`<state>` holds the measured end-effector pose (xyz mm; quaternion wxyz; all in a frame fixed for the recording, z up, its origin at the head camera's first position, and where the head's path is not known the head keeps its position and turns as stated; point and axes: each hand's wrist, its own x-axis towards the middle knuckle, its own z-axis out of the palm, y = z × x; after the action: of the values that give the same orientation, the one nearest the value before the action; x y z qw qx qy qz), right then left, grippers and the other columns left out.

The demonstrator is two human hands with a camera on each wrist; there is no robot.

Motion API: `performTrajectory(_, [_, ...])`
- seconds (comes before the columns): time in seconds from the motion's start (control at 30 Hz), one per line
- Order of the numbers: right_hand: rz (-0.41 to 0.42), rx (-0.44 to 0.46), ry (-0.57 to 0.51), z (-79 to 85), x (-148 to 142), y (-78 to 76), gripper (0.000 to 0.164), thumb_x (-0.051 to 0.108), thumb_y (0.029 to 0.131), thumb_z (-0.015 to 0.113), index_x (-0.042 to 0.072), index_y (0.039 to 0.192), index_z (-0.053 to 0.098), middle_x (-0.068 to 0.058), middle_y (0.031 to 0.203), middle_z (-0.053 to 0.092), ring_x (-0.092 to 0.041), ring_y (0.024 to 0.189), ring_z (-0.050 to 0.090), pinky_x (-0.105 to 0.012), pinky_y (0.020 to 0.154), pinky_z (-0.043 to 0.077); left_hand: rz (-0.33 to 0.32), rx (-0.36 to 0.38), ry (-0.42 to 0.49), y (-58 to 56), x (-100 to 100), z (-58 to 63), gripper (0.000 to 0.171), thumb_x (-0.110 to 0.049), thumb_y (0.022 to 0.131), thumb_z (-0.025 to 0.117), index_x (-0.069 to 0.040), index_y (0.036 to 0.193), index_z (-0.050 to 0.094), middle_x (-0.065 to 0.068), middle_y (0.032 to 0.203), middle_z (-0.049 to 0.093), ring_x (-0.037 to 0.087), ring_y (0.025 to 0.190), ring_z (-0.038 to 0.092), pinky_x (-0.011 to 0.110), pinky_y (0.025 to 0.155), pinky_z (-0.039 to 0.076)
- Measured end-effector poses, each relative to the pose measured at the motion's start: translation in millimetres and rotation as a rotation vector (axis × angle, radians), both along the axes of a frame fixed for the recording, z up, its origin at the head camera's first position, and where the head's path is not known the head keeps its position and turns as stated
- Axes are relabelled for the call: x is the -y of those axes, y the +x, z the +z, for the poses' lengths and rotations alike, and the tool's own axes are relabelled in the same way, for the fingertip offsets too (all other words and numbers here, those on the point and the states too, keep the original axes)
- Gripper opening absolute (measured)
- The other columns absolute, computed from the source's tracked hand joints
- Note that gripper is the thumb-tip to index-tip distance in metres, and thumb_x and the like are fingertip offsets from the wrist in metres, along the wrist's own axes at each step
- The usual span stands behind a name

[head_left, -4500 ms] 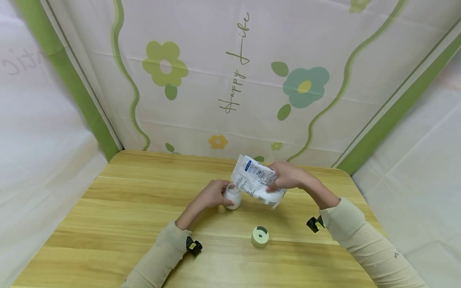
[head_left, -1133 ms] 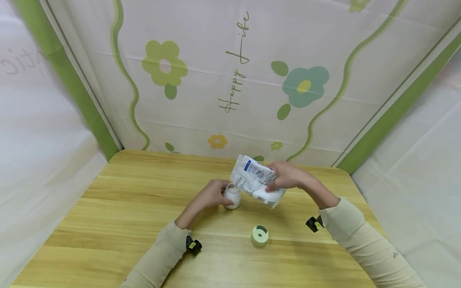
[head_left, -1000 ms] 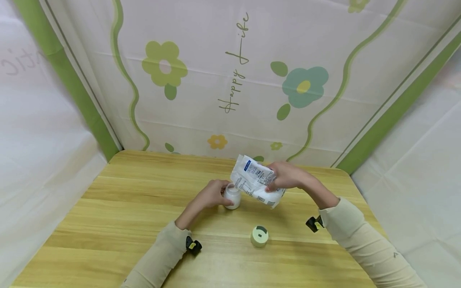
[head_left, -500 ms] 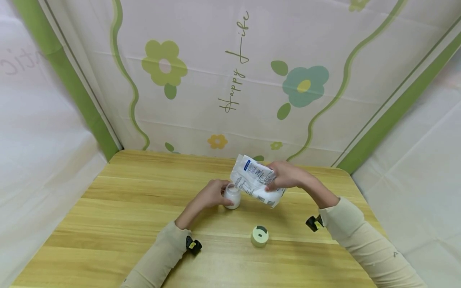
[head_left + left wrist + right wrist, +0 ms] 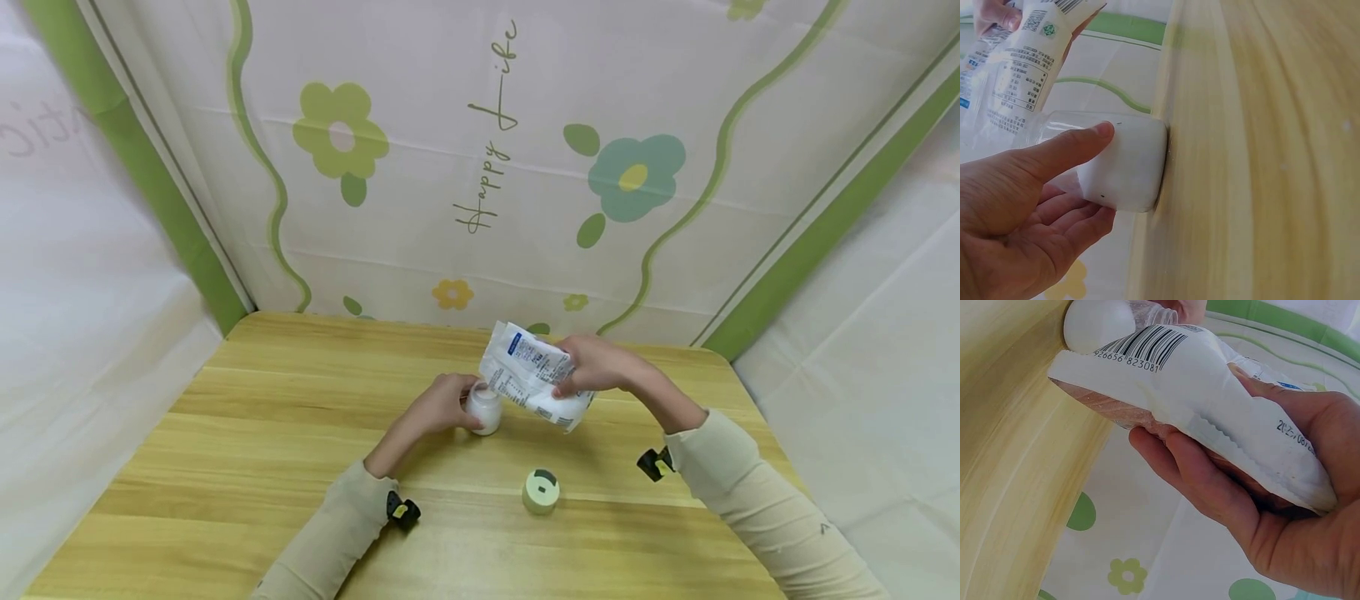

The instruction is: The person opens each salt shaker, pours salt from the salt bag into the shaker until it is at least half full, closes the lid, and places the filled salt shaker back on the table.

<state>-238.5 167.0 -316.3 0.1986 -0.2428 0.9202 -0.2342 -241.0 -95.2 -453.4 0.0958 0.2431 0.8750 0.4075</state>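
My left hand holds a small clear jar upright on the table, thumb on one side and fingers on the other. White contents fill much of the jar in the left wrist view; its upper part is clear. My right hand grips a white printed plastic packet, tilted with its narrow end down at the jar's mouth. A barcode and a pinkish side of the packet show in the right wrist view. The packet's end hides part of the jar's opening.
A pale green round lid with a dark grey inset lies on the wooden table, nearer to me than the jar. Behind the table hangs a flower-printed curtain, with white side curtains left and right.
Both hands keep their hold and stay nearly in place. The packet has shifted very slightly left since the oldest frame. The lid has not moved on the table.
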Motion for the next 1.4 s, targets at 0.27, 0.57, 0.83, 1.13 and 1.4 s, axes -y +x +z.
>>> performTrajectory(0.27, [0.004,0.001,0.011,-0.7,1.0,-1.4,0.041,0.006,0.075,0.08,-0.002,0.113,0.067,-0.009,0.095,0.074,-0.016,0.076,0.07,-0.03,0.067,0.057,-0.01,-0.012,-0.01,-1.5,-0.7,-1.6,0.053,-0.006,0.07,0.089,0.001,0.118,0.067,0.014,0.114,0.072,0.026,0.106,0.068,0.039,0.092,0.055])
performTrajectory(0.57, [-0.003,0.001,0.017,-0.5,3.7,-0.4,0.041,0.007,0.076,0.08,-0.001,0.114,0.067,-0.008,0.094,0.074,-0.016,0.077,0.07,-0.03,0.068,0.057,-0.006,-0.028,-0.018,-0.8,-1.0,-0.7,0.051,-0.004,0.069,0.089,0.001,0.116,0.067,0.013,0.111,0.073,0.024,0.103,0.068,0.039,0.091,0.055])
performTrajectory(0.83, [0.013,-0.006,0.017,-0.2,3.8,-1.7,0.04,0.006,0.076,0.08,-0.002,0.112,0.067,-0.009,0.094,0.074,-0.016,0.077,0.069,-0.03,0.068,0.057,-0.012,-0.017,-0.001,-0.8,-0.2,-1.6,0.053,-0.003,0.069,0.088,0.001,0.117,0.067,0.014,0.113,0.073,0.025,0.105,0.068,0.04,0.093,0.055])
performTrajectory(1.13, [0.013,-0.008,0.023,1.7,4.7,-1.3,0.04,0.006,0.076,0.079,-0.002,0.113,0.067,-0.009,0.095,0.074,-0.017,0.078,0.069,-0.03,0.069,0.057,-0.005,-0.016,-0.007,-0.4,-0.1,-0.7,0.051,-0.003,0.069,0.089,0.001,0.116,0.067,0.013,0.111,0.073,0.025,0.103,0.068,0.039,0.092,0.055])
performTrajectory(1.4, [0.016,-0.014,0.02,2.4,4.3,-0.7,0.039,0.006,0.076,0.079,-0.002,0.112,0.067,-0.009,0.094,0.074,-0.016,0.077,0.069,-0.03,0.068,0.057,-0.005,-0.014,-0.012,-0.4,-0.5,0.0,0.05,-0.004,0.07,0.089,0.001,0.115,0.067,0.013,0.11,0.073,0.023,0.102,0.068,0.038,0.091,0.055])
